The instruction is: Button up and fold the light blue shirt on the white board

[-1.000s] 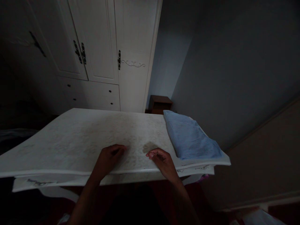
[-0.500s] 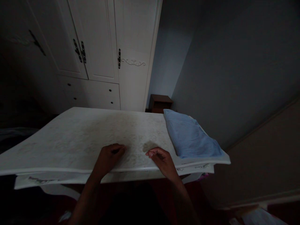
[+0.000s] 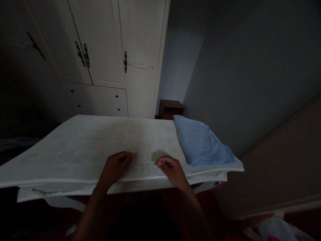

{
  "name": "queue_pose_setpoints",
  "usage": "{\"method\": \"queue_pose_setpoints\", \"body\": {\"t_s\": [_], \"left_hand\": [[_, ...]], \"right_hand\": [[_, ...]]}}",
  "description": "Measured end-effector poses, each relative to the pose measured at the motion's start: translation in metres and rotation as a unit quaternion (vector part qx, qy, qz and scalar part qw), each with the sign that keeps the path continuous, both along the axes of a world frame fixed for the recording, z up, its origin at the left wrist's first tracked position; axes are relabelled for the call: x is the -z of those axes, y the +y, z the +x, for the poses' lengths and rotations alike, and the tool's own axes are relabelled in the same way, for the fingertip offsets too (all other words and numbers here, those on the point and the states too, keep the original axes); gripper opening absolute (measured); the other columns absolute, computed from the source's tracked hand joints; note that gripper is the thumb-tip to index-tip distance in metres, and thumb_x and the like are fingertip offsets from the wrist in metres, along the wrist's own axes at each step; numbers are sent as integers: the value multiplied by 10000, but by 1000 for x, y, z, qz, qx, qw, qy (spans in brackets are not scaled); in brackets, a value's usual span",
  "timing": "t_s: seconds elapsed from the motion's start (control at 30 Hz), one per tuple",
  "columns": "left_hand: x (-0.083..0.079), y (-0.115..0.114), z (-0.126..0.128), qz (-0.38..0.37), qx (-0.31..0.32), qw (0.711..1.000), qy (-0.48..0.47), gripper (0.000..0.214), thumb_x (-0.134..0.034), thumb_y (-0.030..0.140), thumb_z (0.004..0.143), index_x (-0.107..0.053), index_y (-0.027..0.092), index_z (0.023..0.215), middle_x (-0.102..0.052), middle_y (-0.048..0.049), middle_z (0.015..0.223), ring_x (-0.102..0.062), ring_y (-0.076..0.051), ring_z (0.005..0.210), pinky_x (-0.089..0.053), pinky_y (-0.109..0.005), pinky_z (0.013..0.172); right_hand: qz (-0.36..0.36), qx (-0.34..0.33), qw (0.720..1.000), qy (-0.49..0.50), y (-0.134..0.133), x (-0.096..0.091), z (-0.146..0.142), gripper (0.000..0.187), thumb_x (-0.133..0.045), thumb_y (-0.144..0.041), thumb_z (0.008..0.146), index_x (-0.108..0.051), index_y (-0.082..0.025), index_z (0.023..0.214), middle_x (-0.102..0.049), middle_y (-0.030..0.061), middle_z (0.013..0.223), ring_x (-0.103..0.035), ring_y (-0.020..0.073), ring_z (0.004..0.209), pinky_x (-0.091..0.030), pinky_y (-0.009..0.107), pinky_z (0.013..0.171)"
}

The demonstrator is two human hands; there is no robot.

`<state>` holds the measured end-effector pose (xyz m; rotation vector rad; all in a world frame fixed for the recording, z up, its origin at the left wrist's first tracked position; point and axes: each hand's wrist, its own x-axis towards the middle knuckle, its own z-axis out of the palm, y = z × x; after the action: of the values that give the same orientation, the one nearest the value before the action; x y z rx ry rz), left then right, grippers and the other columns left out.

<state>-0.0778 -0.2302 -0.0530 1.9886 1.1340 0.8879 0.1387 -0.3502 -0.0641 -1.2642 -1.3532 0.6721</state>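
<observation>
Since half a second ago the whole view has slid a little up and left. The hands have hardly shifted on the table (image 3: 87, 147) and the cloth (image 3: 202, 144) lies as it did. The left hand (image 3: 114, 166) sits knuckles-up at the near edge at 6 o'clock. Its fingers are curled in narrow, with nothing seen in them. The right hand (image 3: 172, 170) is just beside it toward 5 o'clock, fingers (image 3: 160, 163) bent close to the thumb, also holding nothing visible. Both wrists cross the rim, so the hands look to be resting their weight there rather than gripping. The blue cloth is folded flat along the table's right end, at 2 o'clock from the hands and well apart from them. It probably lies there to keep out of the hands' patch. A wardrobe (image 3: 107, 50) stands at 11 o'clock, with a small brown stand (image 3: 171, 107) at 1 o'clock behind the table. The light is dim, so the palms and fingertips of the left hand cannot be made out. Marks on the slab under the tabletop are unreadable. A pale bundle (image 3: 278, 231) at 4 o'clock is cut off by the frame.
</observation>
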Motion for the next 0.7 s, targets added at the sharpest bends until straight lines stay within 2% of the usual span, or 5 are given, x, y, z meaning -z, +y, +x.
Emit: {"method": "queue_pose_setpoints", "body": {"t_s": [0.3,0.43,0.57,0.7], "left_hand": [[1,3,3,-2,-10,1000,-3,385,-588,533,738,-755,213,871,-770,-65,953,-699,-264,905,-528,-357,868],[-3,3,3,-1,20,1000,16,354,-575,524,748,-750,225,821,-769,-51,893,-693,-259,860,-521,-342,837],[-7,1,5,-19,27,999,-17,377,-537,537,772,-725,211,767,-751,-50,823,-678,-240,807,-512,-329,792],[-10,2,9,-53,17,997,-58,436,-515,569,796,-727,190,835,-735,-59,798,-664,-222,756,-514,-339,773]], "right_hand": [[12,-11,1000,1,0,0,1,264,-586,-414,914,-724,-203,834,-726,24,814,-657,155,785,-489,274,744],[26,-18,999,-14,-1,5,4,327,-504,-415,959,-725,-201,850,-710,24,798,-647,150,758,-487,271,728],[43,-12,999,-17,0,8,4,305,-472,-366,966,-719,-206,887,-714,28,835,-640,146,742,-490,279,732],[61,7,998,-21,-1,8,3,270,-472,-293,939,-712,-207,849,-714,23,799,-645,145,725,-489,276,711]]}}
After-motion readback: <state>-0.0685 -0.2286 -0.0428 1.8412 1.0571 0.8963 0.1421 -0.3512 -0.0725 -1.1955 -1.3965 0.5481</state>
